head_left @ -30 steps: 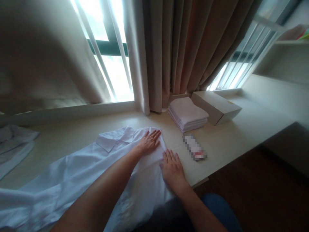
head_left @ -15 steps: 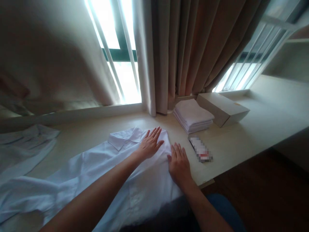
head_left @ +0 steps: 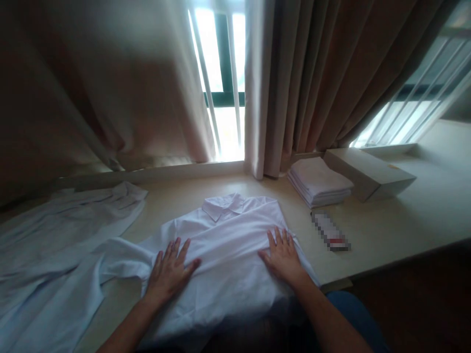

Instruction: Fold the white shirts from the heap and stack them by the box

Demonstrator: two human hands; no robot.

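Observation:
A white collared shirt [head_left: 228, 260] lies spread on the pale tabletop, its collar toward the window and its hem near the front edge. One sleeve stretches out to the left. My left hand [head_left: 171, 269] rests on the left side of the shirt, fingers spread. On the right side, near the shirt's edge, my right hand [head_left: 281, 255] lies with its fingers apart. Neither hand grips the cloth.
Other white garments [head_left: 73, 220] lie loosely at the left. Toward the back right are a folded stack of white cloth [head_left: 319, 179] and a pale box [head_left: 370, 171]. A blurred-out flat object [head_left: 330, 231] lies in front of the stack. Curtains [head_left: 279, 88] hang behind.
My left hand has moved from the shirt's right shoulder area to its left side. My right hand has come onto the shirt's right side. The view has swung left.

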